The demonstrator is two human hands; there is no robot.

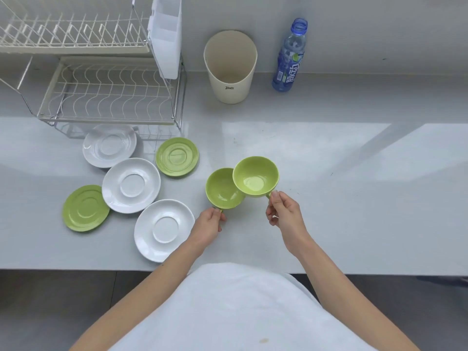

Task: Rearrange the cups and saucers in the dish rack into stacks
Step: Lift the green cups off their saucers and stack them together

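Two grips, right of the dish rack [109, 97]. Left hand [206, 224] pinches the lower cup [221, 190] by its handle; right hand [285, 211], the overlapping cup [255, 177].

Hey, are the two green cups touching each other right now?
Cannot tell. In the head view the right cup overlaps the rim of the left cup, but from above neither contact nor a gap shows plainly.

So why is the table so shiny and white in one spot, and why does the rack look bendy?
Head view: the white patch on the counter is glare, light bouncing off its glossy top; head view again: the wide-angle lens curves the dish rack near the picture's edge; the left green cup and right green cup in the middle look sharp.
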